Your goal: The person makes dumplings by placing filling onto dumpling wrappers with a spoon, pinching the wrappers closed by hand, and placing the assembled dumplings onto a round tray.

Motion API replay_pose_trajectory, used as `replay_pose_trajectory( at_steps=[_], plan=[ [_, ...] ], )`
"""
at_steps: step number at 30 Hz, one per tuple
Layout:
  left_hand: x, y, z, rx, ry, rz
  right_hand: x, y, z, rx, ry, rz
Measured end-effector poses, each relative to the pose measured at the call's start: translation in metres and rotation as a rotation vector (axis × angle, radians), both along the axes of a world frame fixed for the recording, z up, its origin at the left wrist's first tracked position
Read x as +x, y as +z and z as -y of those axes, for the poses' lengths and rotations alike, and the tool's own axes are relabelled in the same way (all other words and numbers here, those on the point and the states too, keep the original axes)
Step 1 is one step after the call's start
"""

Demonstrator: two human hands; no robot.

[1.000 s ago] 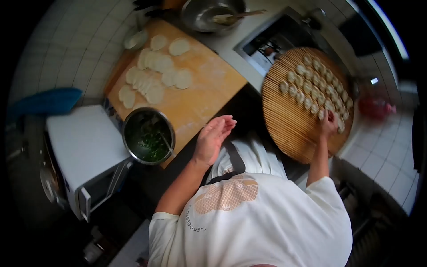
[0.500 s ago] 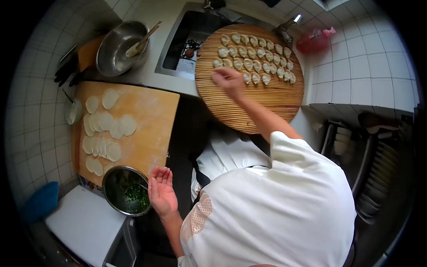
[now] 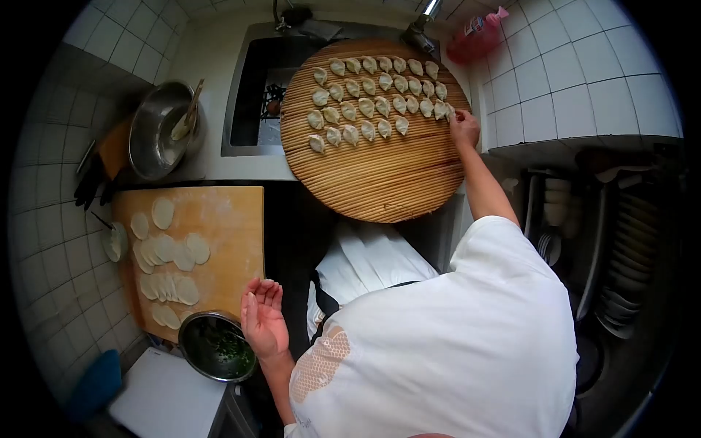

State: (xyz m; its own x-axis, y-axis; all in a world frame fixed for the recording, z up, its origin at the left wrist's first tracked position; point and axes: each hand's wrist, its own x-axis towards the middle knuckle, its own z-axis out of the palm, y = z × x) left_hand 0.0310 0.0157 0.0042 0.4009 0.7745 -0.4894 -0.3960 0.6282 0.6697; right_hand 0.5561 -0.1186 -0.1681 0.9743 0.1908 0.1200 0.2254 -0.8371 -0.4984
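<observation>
Several pleated dumplings [image 3: 366, 107] sit in rows on a round slatted wooden board [image 3: 380, 179]. At the board's right edge, my right hand [image 3: 465, 129] has its fingers pinched on the end dumpling of the third row, which they partly cover. My left hand [image 3: 264, 321] is palm up, fingers loosely curled and apart, with nothing in it. Beside it is a metal bowl [image 3: 191, 355] of chopped green filling, with a utensil handle leaning inside. Round dough wrappers [image 3: 175, 288], some overlapping, lie on a floured wooden board [image 3: 226, 241] at left.
Behind the round board is a sink [image 3: 255, 58], partly covered by it. A large steel bowl [image 3: 142, 139] with a wooden-handled tool stands on the counter at left. A pink bottle [image 3: 475, 38] is by the tiled wall. Dish racks with bowls [image 3: 557, 201] and plates stand at right.
My right hand has gone from the left part of the round board to its right edge, onto a dumpling. My left hand stays palm up and empty. The camera view has shifted.
</observation>
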Motion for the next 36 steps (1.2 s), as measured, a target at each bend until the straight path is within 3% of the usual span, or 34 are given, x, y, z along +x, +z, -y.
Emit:
replay_pose_trajectory(
  at_steps=[8,11,13,15,18,20,22,24,25,26,27,29,31,32,36],
  plan=[
    [0.007,-0.002,-0.003,-0.017,0.009,-0.022,0.021,-0.012,-0.001,0.003,-0.107,-0.041],
    [0.005,-0.006,-0.003,-0.023,0.028,-0.022,0.024,-0.018,0.002,-0.037,-0.056,0.008],
    [0.006,-0.01,-0.001,-0.02,0.062,-0.026,0.047,-0.052,0.012,-0.053,0.005,0.079],
    [0.001,-0.005,-0.002,-0.032,0.064,-0.009,0.048,-0.047,0.015,0.047,0.059,-0.01],
    [-0.006,-0.003,-0.001,-0.045,0.109,0.023,0.075,-0.061,0.029,-0.045,0.015,-0.032],
    [-0.013,0.0,-0.001,-0.058,0.138,0.031,0.05,-0.034,0.014,0.122,-0.066,0.102],
    [-0.018,-0.001,0.003,-0.058,0.208,0.03,0.003,0.021,-0.042,0.12,-0.013,0.064],
    [-0.025,-0.003,0.007,-0.039,0.234,0.031,-0.064,0.074,-0.104,0.325,0.427,0.062],
    [-0.028,-0.001,0.008,-0.044,0.243,0.033,-0.095,0.073,-0.143,0.551,0.619,0.144],
    [-0.029,-0.001,0.009,-0.04,0.259,0.041,-0.127,0.079,-0.181,0.702,0.954,0.021],
    [-0.03,0.0,0.009,-0.033,0.249,0.042,-0.175,0.095,-0.217,0.492,1.046,-0.181],
    [-0.031,0.002,0.011,-0.027,0.241,0.063,-0.266,0.092,-0.287,0.471,1.334,-0.561],
    [-0.033,0.006,0.013,0.006,0.247,0.05,-0.349,0.086,-0.35,0.346,1.509,-0.556],
    [-0.035,0.009,0.016,0.03,0.24,0.026,-0.383,0.08,-0.377,0.404,1.611,-0.478],
    [-0.051,0.019,0.031,0.075,0.326,-0.072,-0.459,0.033,-0.461,0.427,1.598,-0.055]
  ],
)
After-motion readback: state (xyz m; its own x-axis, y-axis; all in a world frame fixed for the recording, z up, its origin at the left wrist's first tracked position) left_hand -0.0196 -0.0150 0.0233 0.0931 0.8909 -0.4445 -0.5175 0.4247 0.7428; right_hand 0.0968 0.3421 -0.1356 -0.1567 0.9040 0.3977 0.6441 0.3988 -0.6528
